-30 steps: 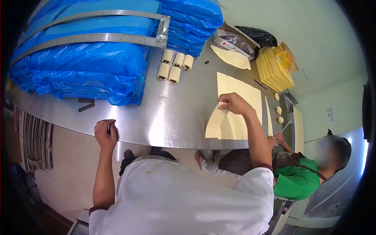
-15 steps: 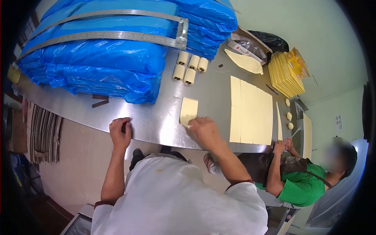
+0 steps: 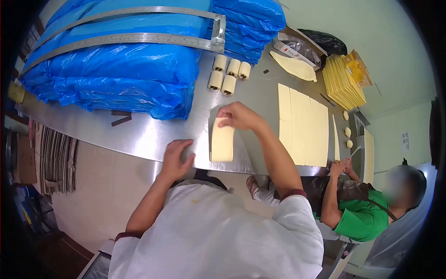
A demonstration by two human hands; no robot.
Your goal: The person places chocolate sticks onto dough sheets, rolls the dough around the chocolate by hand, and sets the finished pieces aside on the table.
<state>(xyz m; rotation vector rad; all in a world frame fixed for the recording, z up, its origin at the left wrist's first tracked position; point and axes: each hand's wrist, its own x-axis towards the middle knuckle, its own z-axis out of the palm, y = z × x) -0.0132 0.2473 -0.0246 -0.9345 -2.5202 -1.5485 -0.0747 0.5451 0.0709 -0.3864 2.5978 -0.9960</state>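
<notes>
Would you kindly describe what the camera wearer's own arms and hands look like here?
Both the left hand and right hand are bare, with no gloves. The forearms are uncovered; short white sleeves end near the elbows, each edged with a dark maroon cuff.

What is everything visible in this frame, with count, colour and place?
dough strip: one, pale yellow, near table edge, far end under right hand
dough sheet: one, pale yellow, cut into strips, right of it
rolled pieces: five, cream, by the blue bundle
blue bundle: one, plastic-wrapped, far left
metal rulers: two, on the bundle
yellow stack: one, far right
table: one, steel
co-worker: one, green shirt, seated right
left hand: flat on table edge
right hand: pinching strip's far end
</notes>
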